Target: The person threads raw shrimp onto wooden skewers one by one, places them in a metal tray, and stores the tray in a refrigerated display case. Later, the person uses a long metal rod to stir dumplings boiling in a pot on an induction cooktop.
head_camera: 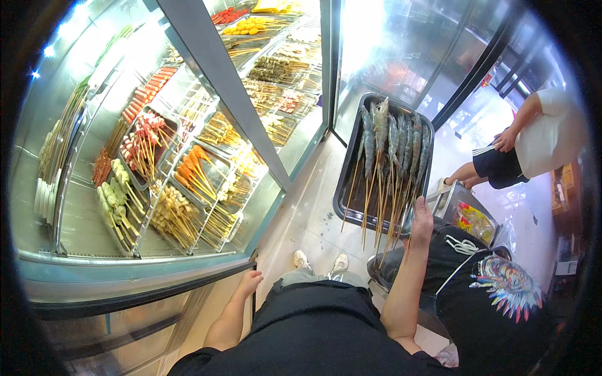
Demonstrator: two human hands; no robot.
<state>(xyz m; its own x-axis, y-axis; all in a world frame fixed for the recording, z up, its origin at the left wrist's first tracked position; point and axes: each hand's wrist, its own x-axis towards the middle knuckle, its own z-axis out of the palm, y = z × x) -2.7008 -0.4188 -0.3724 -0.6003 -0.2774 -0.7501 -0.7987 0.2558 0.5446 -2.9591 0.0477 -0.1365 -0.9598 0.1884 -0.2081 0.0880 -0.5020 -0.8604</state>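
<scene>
My right hand (pixel 422 220) grips the near right corner of a dark metal tray (pixel 348 202), with the thumb over the rim. Raw shrimp (pixel 392 136) on wooden skewers lie side by side in the tray, their heads toward its far end. The bare skewer ends (pixel 376 225) stick out past the near rim. At lower left, my left hand (pixel 250 283) is curled over the edge of the swung-out glass door (pixel 155 286) of a lit display fridge (pixel 141 258). Its fingertips are partly hidden.
Inside the fridge, meat skewers (pixel 146 136), green skewers (pixel 115 197) and orange skewers (pixel 195 167) fill trays. A grey door post (pixel 225 89) stands between its bays. A person in black (pixel 470 272) is close on my right; another person (pixel 541 136) stands beyond a bin-like container (pixel 470 214).
</scene>
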